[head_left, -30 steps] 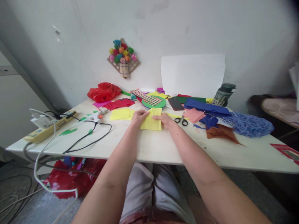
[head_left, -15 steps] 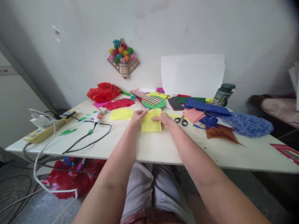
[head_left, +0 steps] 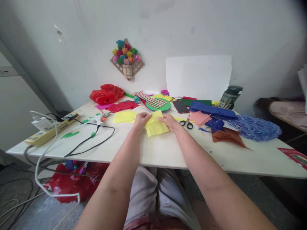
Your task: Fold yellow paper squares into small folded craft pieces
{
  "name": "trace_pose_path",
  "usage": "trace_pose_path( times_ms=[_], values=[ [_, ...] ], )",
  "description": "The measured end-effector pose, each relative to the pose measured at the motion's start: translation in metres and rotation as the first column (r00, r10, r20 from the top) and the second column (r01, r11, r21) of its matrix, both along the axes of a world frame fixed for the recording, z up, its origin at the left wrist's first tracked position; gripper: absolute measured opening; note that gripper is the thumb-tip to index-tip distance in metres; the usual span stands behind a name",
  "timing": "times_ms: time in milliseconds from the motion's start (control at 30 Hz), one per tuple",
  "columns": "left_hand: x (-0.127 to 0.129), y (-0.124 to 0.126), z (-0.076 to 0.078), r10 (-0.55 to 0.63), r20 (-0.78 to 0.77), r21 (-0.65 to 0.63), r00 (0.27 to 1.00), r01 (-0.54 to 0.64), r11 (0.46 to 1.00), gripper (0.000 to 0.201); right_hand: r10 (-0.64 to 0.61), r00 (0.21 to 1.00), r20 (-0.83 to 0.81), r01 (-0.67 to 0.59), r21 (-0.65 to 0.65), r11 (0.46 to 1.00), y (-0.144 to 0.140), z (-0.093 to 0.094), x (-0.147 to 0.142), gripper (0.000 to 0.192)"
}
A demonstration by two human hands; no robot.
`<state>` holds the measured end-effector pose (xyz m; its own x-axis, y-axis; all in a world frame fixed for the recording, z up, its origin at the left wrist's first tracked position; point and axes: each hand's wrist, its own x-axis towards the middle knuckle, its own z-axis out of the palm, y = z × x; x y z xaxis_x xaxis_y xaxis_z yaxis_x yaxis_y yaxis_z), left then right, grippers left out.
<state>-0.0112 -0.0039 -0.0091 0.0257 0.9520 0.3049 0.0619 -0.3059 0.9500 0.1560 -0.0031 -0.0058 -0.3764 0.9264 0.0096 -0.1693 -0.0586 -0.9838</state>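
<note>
A yellow paper sheet lies tilted on the white table, its far part between my two hands. My left hand pinches its left upper edge. My right hand grips its right upper corner. Another yellow sheet lies flat just left of my left hand. Black-handled scissors rest right of my right hand.
A glue gun with black cord and a power strip lie at left. Red bag, green woven disc, phone, blue paper, blue netting and brown paper crowd the back and right.
The yellow sheet has turned clockwise and its near edge lifted slightly. Both hands shifted a little along its far edge.
</note>
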Motion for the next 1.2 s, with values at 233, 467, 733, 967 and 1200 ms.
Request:
trace_pose_path(
  times_ms=[233,467,733,967,1200],
  values=[
    [0.0007,-0.0015,0.0028,0.01,0.046,-0.017,0.999,-0.009,1.0,0.032,-0.118,0.992,-0.048,0.123,0.118,0.985,0.0009,0.0021,-0.0007,0.033],
    [0.0012,-0.0019,0.0032,-0.017,0.068,-0.027,0.998,0.018,0.999,0.031,-0.144,0.984,-0.1,0.157,0.132,0.979,-0.0033,0.0071,-0.0022,0.034],
    [-0.0007,0.0,0.0028,-0.021,0.06,-0.039,0.998,0.023,0.999,0.028,-0.154,0.987,-0.048,0.161,0.195,0.968,-0.0009,0.006,0.0001,0.029],
    [-0.0024,0.004,-0.0004,-0.009,0.022,-0.001,1.0,0.009,1.0,0.026,-0.13,0.991,0.032,0.118,0.25,0.961,-0.0038,0.0077,-0.0012,0.026],
    [-0.0004,-0.0027,0.0032,-0.079,0.105,-0.012,0.991,0.081,0.997,0.024,-0.148,0.983,0.111,0.096,0.379,0.92,0.0023,0.0038,-0.0012,0.022]
  ],
)
